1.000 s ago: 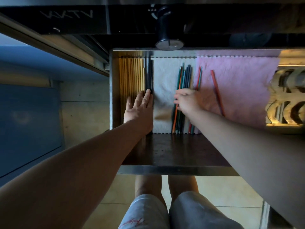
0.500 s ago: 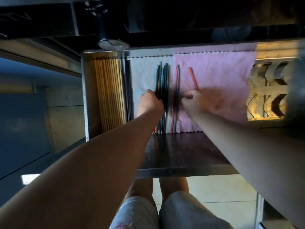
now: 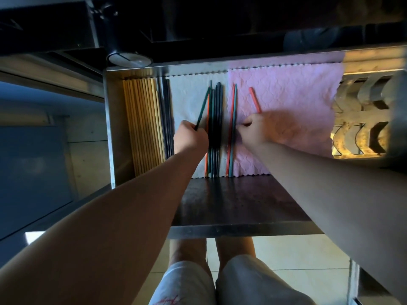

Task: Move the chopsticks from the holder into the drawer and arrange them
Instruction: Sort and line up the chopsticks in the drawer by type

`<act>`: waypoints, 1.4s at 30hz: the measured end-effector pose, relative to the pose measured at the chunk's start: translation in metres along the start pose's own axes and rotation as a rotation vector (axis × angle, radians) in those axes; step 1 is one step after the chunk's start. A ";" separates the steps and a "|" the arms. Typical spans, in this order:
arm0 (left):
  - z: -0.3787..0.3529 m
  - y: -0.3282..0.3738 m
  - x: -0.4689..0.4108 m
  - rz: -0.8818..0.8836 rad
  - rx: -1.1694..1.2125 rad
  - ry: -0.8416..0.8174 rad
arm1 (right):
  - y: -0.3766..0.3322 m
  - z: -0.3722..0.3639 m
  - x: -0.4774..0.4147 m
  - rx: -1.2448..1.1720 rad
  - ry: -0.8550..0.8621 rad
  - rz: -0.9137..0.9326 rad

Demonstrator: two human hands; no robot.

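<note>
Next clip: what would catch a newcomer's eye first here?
The open drawer, lined with a white cloth and a pink cloth. Wooden chopsticks sit in a neat row at its left side. In the middle, the left hand lifts a dark green chopstick askew, while the right hand holds a red chopstick.

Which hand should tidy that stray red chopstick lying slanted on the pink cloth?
Right. The right hand is closed right at the red chopstick, while the left hand is busy gripping a dark green chopstick.
</note>
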State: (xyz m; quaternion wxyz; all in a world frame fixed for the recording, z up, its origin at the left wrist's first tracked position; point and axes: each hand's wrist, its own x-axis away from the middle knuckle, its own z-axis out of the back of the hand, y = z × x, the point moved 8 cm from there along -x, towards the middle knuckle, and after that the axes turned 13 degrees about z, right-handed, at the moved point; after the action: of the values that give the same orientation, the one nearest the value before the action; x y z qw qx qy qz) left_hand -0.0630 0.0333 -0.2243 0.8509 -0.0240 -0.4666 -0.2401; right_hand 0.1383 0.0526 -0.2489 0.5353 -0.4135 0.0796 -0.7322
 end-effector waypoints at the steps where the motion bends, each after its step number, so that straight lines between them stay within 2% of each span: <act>1: 0.000 -0.002 0.001 0.008 0.026 -0.009 | 0.001 -0.003 -0.003 0.016 -0.017 -0.013; 4: -0.001 -0.007 0.003 0.040 0.054 -0.011 | 0.002 -0.006 -0.006 0.062 -0.048 -0.051; 9: -0.007 -0.010 0.002 0.078 0.105 -0.045 | -0.005 0.005 -0.002 0.033 0.073 -0.038; 17: -0.016 -0.012 0.000 0.125 0.143 -0.112 | -0.006 -0.015 -0.001 0.030 -0.031 -0.055; 24: -0.013 -0.011 0.000 0.111 0.131 -0.055 | -0.007 -0.018 -0.005 0.082 -0.076 -0.145; 30: -0.011 0.000 0.006 0.011 0.120 -0.014 | -0.006 -0.012 0.005 -0.086 -0.023 -0.112; 36: -0.011 0.006 0.006 -0.022 0.062 0.056 | -0.009 -0.009 0.010 -0.153 0.043 -0.090; 42: -0.010 0.009 0.000 -0.075 -0.027 0.119 | -0.013 -0.010 0.007 -0.392 0.116 -0.075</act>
State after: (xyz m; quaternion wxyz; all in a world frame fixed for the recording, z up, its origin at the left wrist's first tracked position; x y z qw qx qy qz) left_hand -0.0511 0.0387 -0.2288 0.8671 -0.0040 -0.4126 -0.2791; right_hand 0.1217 0.0488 -0.2449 0.4116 -0.4696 0.2358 -0.7446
